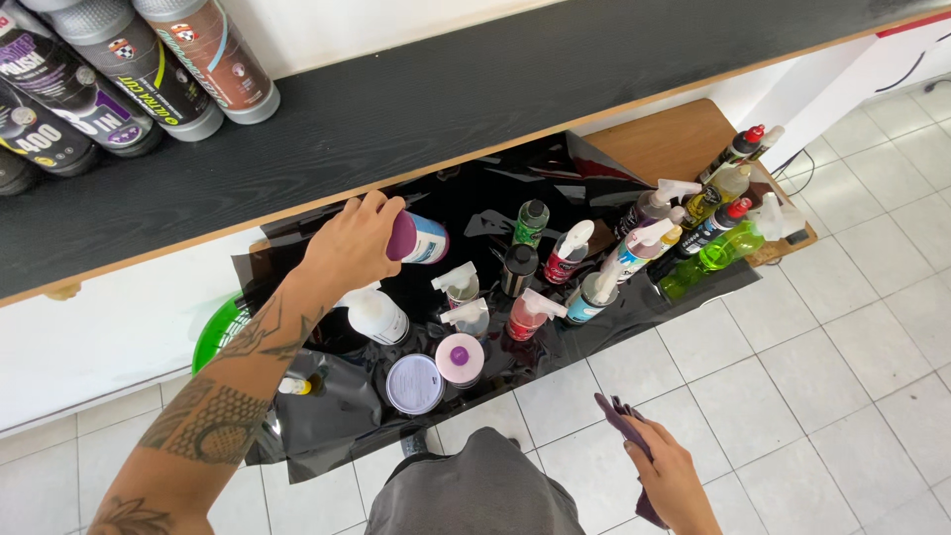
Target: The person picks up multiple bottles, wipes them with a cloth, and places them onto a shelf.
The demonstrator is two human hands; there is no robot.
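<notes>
Both arms are bare, without sleeves. The left forearm (223, 391) carries dark tattoos: a dotted geometric patch, fine linework nearer the wrist, another design by the elbow. Grey trousers (475, 490) cover the legs.

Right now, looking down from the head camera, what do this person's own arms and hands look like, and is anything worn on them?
Both are bare: no gloves, no sleeves, no watch or rings that I can make out. The left hand sits at the end of a forearm covered in dark tattoos, with patterned, geometric shapes and line work up to the wrist. The right hand shows no markings; only a little of its forearm is in view.
</notes>
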